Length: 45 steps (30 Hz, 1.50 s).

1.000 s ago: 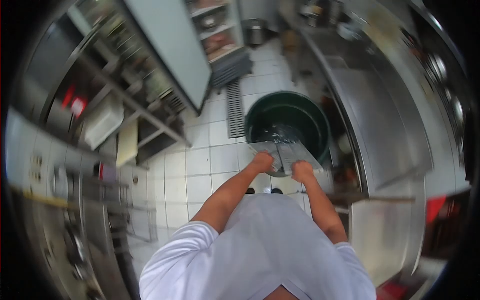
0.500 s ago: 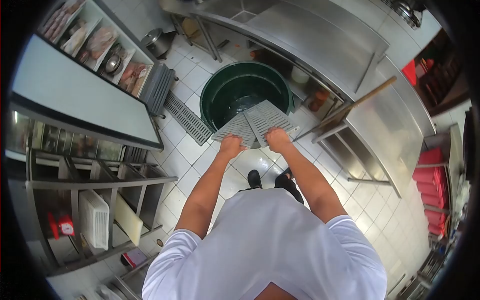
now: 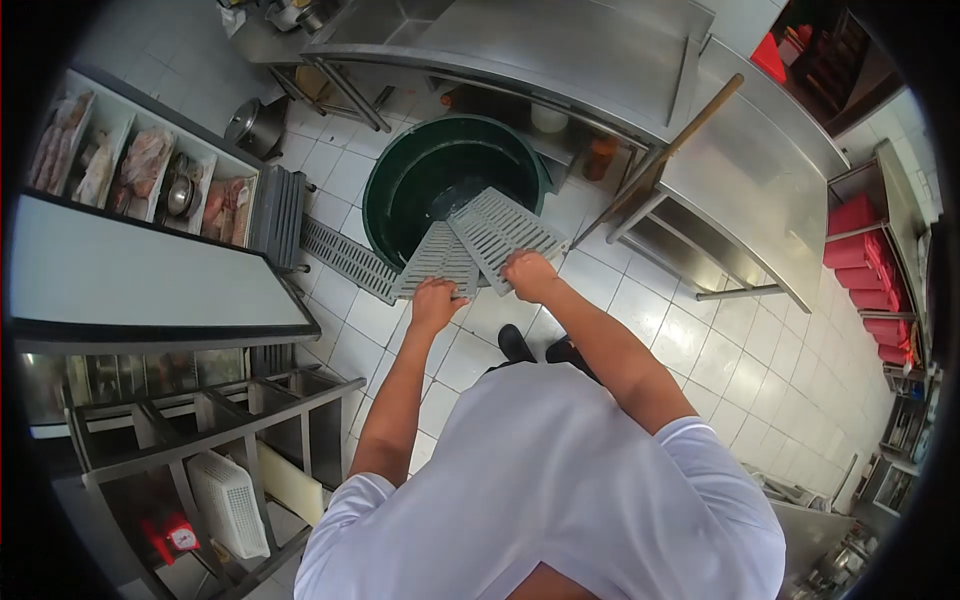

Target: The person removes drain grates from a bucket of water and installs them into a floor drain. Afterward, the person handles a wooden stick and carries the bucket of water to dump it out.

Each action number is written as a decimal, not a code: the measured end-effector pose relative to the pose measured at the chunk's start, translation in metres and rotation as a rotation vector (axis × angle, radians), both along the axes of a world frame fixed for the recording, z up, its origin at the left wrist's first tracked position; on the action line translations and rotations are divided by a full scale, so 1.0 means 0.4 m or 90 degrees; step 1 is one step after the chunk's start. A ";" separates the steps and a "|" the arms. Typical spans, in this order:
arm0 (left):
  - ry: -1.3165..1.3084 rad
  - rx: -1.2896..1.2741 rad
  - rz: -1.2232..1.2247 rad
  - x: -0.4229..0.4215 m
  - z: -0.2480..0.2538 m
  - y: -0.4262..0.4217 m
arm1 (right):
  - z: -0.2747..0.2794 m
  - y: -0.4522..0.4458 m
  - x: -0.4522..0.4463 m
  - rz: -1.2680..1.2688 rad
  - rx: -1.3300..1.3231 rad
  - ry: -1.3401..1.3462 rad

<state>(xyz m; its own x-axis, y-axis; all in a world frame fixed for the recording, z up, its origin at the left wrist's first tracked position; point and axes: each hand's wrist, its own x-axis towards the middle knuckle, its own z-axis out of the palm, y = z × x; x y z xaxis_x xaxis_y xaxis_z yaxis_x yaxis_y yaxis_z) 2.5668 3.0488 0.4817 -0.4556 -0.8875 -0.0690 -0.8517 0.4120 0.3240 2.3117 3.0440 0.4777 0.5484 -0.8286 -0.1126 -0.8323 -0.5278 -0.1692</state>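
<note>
Two slotted grates [image 3: 506,236] over near edge of green tub [image 3: 420,178], ahead of left hand [image 3: 435,302] and right hand [image 3: 531,276], each pinching one.

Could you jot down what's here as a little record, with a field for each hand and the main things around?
Left hand: gripping the left grate by its near edge
Right hand: gripping the right grate by its near edge
Grates: grey, slotted, over the tub's near side
Tub: round, dark green, on white tiles
Drain: slotted strip, left of the tub
Stick: wooden, slanting at the table's edge
Scale: red, white dial, lower left
</note>
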 end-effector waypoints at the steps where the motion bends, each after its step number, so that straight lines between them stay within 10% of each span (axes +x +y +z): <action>1: -0.006 0.014 0.010 0.000 0.006 -0.001 | -0.009 -0.002 0.001 0.002 -0.003 -0.004; 24: -0.007 0.012 -0.159 0.064 0.017 -0.096 | 0.044 -0.020 -0.075 0.055 -0.142 -0.153; 33: 0.127 0.222 -0.012 -0.075 0.398 -0.186 | 0.469 -0.040 -0.279 -0.135 -0.014 -0.411; 45: 0.153 0.086 -0.182 -0.640 0.879 -0.017 | 0.715 0.676 -0.745 -0.534 -0.197 -0.666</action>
